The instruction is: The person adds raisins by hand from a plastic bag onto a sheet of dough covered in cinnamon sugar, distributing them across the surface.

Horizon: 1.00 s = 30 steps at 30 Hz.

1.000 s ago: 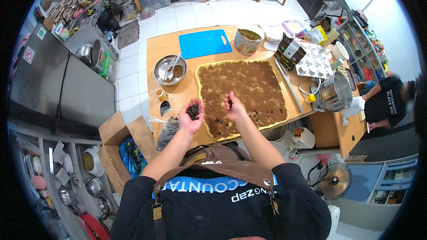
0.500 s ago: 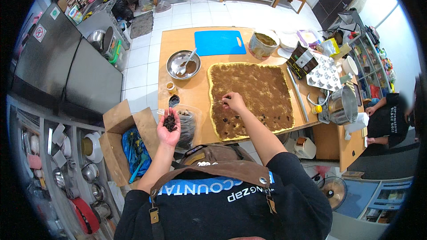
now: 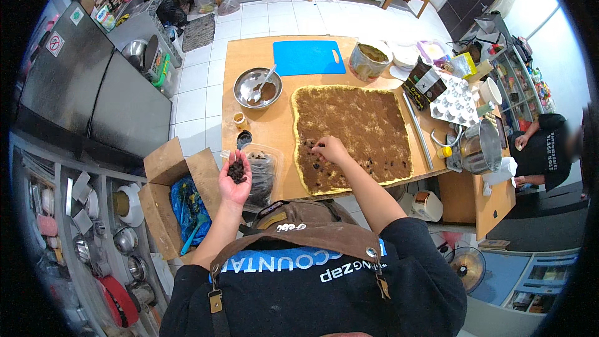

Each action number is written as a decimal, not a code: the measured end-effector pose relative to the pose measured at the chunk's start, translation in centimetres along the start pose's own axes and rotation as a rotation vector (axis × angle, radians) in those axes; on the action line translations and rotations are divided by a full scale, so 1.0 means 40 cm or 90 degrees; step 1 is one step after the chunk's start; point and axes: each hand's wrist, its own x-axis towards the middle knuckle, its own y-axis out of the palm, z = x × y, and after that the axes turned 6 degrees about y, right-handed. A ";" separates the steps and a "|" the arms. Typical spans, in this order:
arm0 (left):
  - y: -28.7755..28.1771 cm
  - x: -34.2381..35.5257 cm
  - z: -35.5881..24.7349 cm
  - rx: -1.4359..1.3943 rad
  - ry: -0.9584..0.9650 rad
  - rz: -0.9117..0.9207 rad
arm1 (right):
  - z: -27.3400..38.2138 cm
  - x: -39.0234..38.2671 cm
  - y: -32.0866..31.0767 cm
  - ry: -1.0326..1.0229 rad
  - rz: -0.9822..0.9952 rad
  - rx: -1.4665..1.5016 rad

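A small heap of dark raisins (image 3: 236, 171) lies in my left hand (image 3: 236, 188), which is cupped palm up beside the table's near left edge. My right hand (image 3: 332, 151) is over the left part of a rolled-out dough sheet (image 3: 355, 125), its fingers pinched together with dark bits showing at the tips. Brown powdery filling covers the dough, leaving a pale yellow rim. Raisins are scattered along its near and left parts. Under and beside my left hand sits a clear plastic tub (image 3: 262, 178) with dark contents.
Left of the dough stand a metal bowl (image 3: 242, 95) with a spoon and a small jar (image 3: 239, 120). A blue cutting board (image 3: 309, 57) and a tub (image 3: 369, 62) lie beyond. At right are a metal rod (image 3: 418, 130) and a mixer bowl (image 3: 482, 145). Another person (image 3: 543, 150) stands far right.
My right hand has shifted slightly right and nearer over the dough. More raisins show near its fingers. My left hand stays nearly in place. The other person's arm has moved.
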 end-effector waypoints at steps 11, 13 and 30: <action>-0.006 0.010 -0.009 -0.003 -0.029 0.034 | -0.005 -0.016 0.000 0.040 0.203 -0.047; -0.011 0.009 -0.014 -0.006 -0.029 0.044 | 0.024 -0.029 0.013 0.066 0.242 -0.181; -0.009 0.000 -0.011 -0.024 -0.004 0.026 | -0.039 -0.020 -0.011 -0.126 0.213 -0.126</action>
